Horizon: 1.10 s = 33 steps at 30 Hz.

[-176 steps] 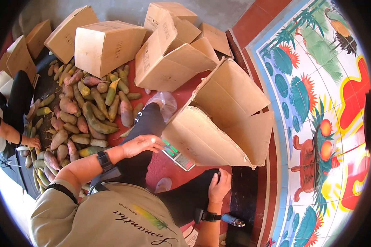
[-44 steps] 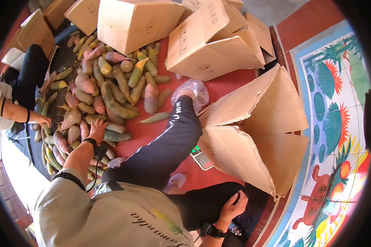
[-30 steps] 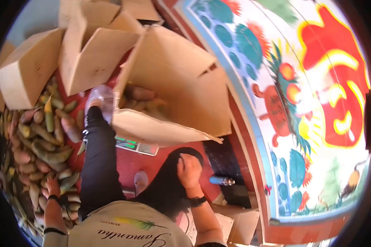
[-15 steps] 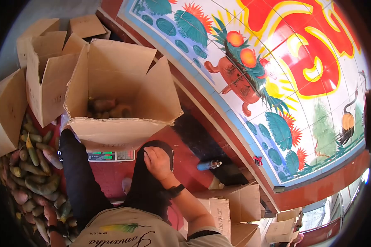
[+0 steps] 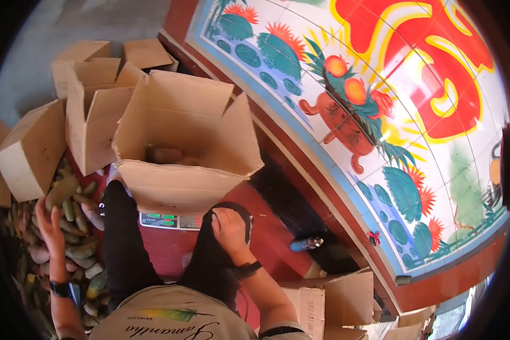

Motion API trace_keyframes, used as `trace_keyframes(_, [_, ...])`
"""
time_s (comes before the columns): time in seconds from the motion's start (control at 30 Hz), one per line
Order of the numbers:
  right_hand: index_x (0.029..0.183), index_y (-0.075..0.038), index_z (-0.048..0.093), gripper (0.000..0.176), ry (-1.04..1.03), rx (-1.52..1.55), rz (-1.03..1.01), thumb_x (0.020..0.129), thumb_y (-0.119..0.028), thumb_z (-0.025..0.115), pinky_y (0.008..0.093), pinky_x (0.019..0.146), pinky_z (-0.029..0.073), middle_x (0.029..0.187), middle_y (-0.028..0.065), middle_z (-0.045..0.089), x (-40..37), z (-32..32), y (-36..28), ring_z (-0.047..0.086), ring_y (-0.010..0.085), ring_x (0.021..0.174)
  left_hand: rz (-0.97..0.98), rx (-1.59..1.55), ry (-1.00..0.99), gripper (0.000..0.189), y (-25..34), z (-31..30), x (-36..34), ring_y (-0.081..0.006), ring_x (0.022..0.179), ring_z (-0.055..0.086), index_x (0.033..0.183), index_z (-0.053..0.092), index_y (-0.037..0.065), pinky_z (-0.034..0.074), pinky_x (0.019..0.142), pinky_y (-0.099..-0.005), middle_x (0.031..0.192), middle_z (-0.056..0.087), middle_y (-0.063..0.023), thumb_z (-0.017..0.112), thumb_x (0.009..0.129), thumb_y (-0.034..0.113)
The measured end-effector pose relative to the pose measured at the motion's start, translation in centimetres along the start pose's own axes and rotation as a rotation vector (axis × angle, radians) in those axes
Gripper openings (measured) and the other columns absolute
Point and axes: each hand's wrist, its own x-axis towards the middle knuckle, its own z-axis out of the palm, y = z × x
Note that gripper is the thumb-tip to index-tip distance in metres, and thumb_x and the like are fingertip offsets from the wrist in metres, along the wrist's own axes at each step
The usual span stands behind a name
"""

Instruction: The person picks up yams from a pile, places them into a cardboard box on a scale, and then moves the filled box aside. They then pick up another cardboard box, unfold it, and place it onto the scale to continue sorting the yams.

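Note:
My left hand (image 5: 51,229) is over the pile of tubers (image 5: 82,249) at the left, its fingers apart. A larger greenish-brown tuber (image 5: 63,191) lies just beyond the fingertips; whether they touch it I cannot tell. My right hand (image 5: 229,229) rests on my right knee, fingers loosely spread and holding nothing. In front of my knees a big open cardboard box (image 5: 178,184) stands by a scale (image 5: 170,220) with green displays. Some tubers (image 5: 167,155) show in the shadow inside it.
More open cardboard boxes (image 5: 31,150) stand behind the pile, and others (image 5: 345,300) at the lower right. A blue bottle (image 5: 306,243) lies on the dark strip beside the red floor (image 5: 275,238). A painted tile wall (image 5: 345,124) runs along the right.
My left hand has moved forward from the near part of the pile, fingers now spread. The whole view has shifted, with the scene now further right and lower. My right hand stays on the knee.

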Motion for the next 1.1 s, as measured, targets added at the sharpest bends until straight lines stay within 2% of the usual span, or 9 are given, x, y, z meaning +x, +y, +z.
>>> trace_keyframes(0.07, [0.092,-0.004,0.06,0.019,0.008,0.021,0.004,0.074,-0.005,0.065,0.0356,0.067,0.048,0.086,0.0092,0.061,0.0,0.2,0.0,0.059,0.0275,0.075,0.021,-0.248,-0.094,0.042,4.9,3.2,1.1,-0.018,0.112,0.047,0.131,0.035,0.0,0.042,0.094,-0.0298,0.127,0.043,-0.0108,0.047,0.092,0.001])
trace_keyframes(0.23, [0.092,-0.004,0.061,0.019,0.015,0.012,-0.001,0.073,-0.006,0.065,0.036,0.067,0.048,0.087,0.0094,0.061,-0.3,0.0,0.3,0.059,0.0278,0.074,0.16,-0.402,-0.248,0.04,14.7,10.0,2.8,-0.0156,0.106,0.05,0.129,0.038,0.001,0.043,0.089,-0.0271,0.118,0.048,-0.0089,0.046,0.09,-0.003])
trace_keyframes(0.47, [0.092,-0.003,0.06,0.019,0.032,0.014,0.018,0.073,-0.005,0.065,0.0367,0.067,0.047,0.086,0.01,0.06,-0.5,-0.4,0.6,0.058,0.0278,0.074,0.27,-0.442,-0.269,0.043,18.3,15.2,3.9,-0.0117,0.099,0.052,0.128,0.041,0.003,0.043,0.086,-0.025,0.116,0.051,-0.0074,0.052,0.087,-0.004])
trace_keyframes(0.53, [0.092,-0.003,0.06,0.019,0.034,0.002,0.044,0.074,-0.005,0.065,0.0367,0.067,0.047,0.085,0.01,0.06,-0.5,-0.5,0.4,0.058,0.0277,0.075,0.305,-0.433,-0.337,0.044,19.6,15.5,3.9,-0.0127,0.097,0.054,0.129,0.041,0.003,0.044,0.086,-0.026,0.118,0.051,-0.0092,0.052,0.086,-0.004])
trace_keyframes(0.6, [0.091,-0.003,0.059,0.018,0.041,0.034,0.011,0.074,-0.004,0.064,0.0364,0.067,0.047,0.085,0.0098,0.059,-0.4,-0.5,0.5,0.058,0.0275,0.076,0.129,-0.203,-0.501,0.044,20.6,15.6,3.7,-0.0159,0.099,0.057,0.128,0.041,0.001,0.043,0.088,-0.0296,0.118,0.052,-0.011,0.051,0.086,-0.005])
trace_keyframes(0.73, [0.092,-0.002,0.059,0.018,0.045,0.06,0.024,0.074,-0.003,0.063,0.0361,0.067,0.046,0.085,0.0099,0.059,-0.4,-0.7,0.4,0.057,0.0271,0.076,0.248,-0.341,-0.692,0.042,23.6,14.2,2.1,-0.0174,0.1,0.058,0.126,0.045,0.0,0.044,0.087,-0.0304,0.117,0.054,-0.0109,0.05,0.084,-0.005])
trace_keyframes(0.8, [0.092,-0.002,0.059,0.018,0.042,0.059,0.026,0.074,-0.003,0.063,0.036,0.067,0.046,0.085,0.0099,0.059,-0.4,-0.7,0.5,0.058,0.0272,0.076,0.244,-0.459,-0.651,0.038,25.5,12.9,0.9,-0.0207,0.095,0.058,0.121,0.049,0.001,0.044,0.086,-0.0313,0.111,0.056,-0.013,0.053,0.083,0.004])
trace_keyframes(0.93, [0.091,-0.002,0.059,0.017,0.035,0.043,0.038,0.074,-0.004,0.064,0.0356,0.067,0.047,0.085,0.0099,0.059,-0.4,-0.6,0.5,0.058,0.0274,0.075,0.546,-0.526,-0.728,0.023,28.7,9.0,-0.4,-0.0252,0.082,0.058,0.099,0.054,0.007,0.046,0.075,-0.036,0.097,0.057,-0.0153,0.057,0.085,0.025])
trace_keyframes(1.1, [0.09,-0.003,0.06,0.016,0.031,0.054,0.046,0.075,-0.004,0.063,0.0359,0.066,0.048,0.085,0.0109,0.061,-0.4,-0.7,0.4,0.059,0.0284,0.073,1.135,-0.371,-0.639,0.01,31.2,7.1,-1.1,-0.0233,0.079,0.065,0.081,0.058,0.013,0.044,0.066,-0.0379,0.098,0.062,-0.0055,0.064,0.078,0.021])
